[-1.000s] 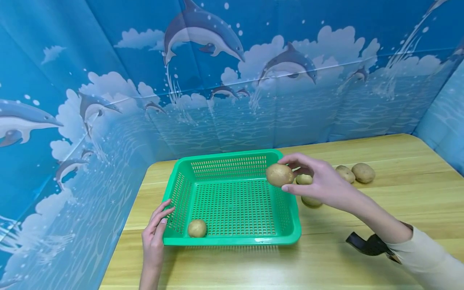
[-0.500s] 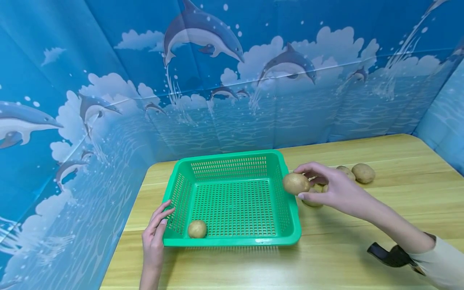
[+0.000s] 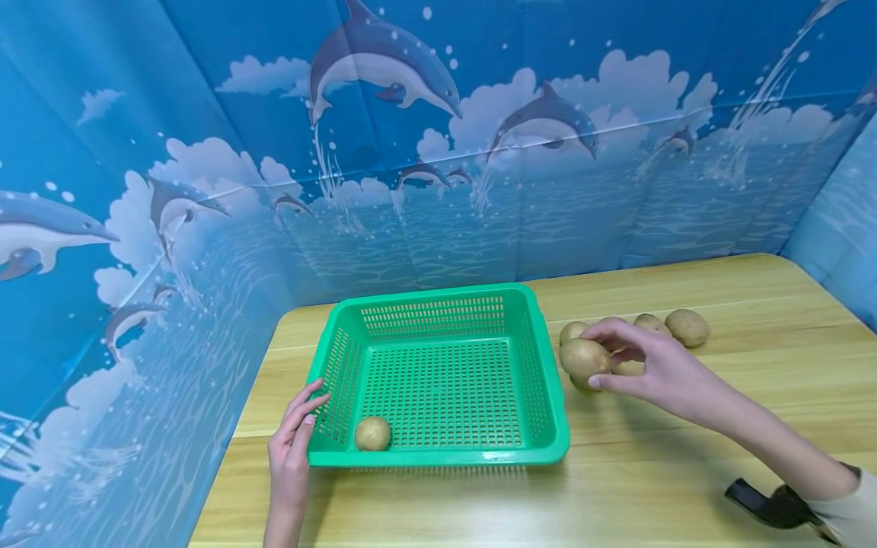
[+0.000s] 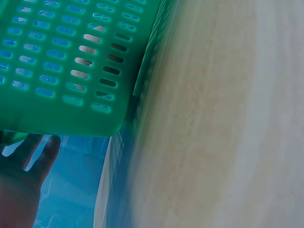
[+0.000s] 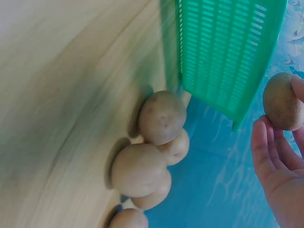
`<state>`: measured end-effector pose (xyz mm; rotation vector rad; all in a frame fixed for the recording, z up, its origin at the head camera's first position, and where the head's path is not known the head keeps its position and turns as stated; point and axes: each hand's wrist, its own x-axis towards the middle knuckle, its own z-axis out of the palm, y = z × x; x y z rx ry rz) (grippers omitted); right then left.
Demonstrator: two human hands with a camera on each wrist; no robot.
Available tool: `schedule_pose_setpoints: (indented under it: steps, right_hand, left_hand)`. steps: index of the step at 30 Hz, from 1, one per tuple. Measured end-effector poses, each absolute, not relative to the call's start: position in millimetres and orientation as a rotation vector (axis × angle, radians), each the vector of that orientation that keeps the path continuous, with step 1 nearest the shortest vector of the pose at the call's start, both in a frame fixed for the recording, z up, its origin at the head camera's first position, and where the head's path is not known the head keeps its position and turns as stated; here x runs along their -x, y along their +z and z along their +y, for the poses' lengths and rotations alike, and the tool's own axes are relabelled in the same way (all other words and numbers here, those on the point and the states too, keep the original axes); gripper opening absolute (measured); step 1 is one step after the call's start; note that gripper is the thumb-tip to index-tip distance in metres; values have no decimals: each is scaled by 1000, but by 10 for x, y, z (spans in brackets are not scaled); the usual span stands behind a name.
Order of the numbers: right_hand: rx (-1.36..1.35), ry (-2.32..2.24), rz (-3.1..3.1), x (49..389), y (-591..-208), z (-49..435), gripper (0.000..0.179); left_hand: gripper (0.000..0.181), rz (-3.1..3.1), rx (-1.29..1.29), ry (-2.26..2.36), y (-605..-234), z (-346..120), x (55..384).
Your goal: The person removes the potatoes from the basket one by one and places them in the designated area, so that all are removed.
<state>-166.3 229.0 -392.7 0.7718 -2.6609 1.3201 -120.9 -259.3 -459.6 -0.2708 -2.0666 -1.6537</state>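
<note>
A pale brown potato [image 3: 585, 359] is pinched between the thumb and fingers of my right hand [image 3: 658, 373], just past the basket's right side. The right wrist view shows the same potato [image 5: 283, 101] raised at the fingertips. My left hand [image 3: 291, 449] rests against the left rim of the green plastic basket [image 3: 438, 457], with its fingers over the edge and looking fairly straight. One potato [image 3: 373, 433] lies inside the basket, at the near left corner. Beyond the right hand, more potatoes [image 3: 687, 327] sit on the table, some partly hidden by the hand and the held potato.
The wooden table [image 3: 637, 472] runs under everything and has a rounded far right corner. A blue curtain [image 3: 438, 221] printed with dolphins hangs along the back and sides. A black strap-like device [image 3: 774, 506] sits at the right wrist.
My right hand has moved right and slightly toward me with the potato, from over the basket's right rim to beside the potatoes on the table. My left hand and the basket have stayed put.
</note>
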Motion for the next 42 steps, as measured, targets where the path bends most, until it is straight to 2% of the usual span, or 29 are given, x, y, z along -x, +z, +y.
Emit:
schedule_pose_setpoints:
  steps: [21,42]
  right_hand:
    - [-630,1190,-2751,1476,-4169,2691,48]
    - [-532,1199,-2780,1482,-4386,3057,49]
  left_hand:
    - [31,-2073,263,-1656,-4617,-2625,1220]
    - [31,-2094,248,-1667,-4630,-2641,1213]
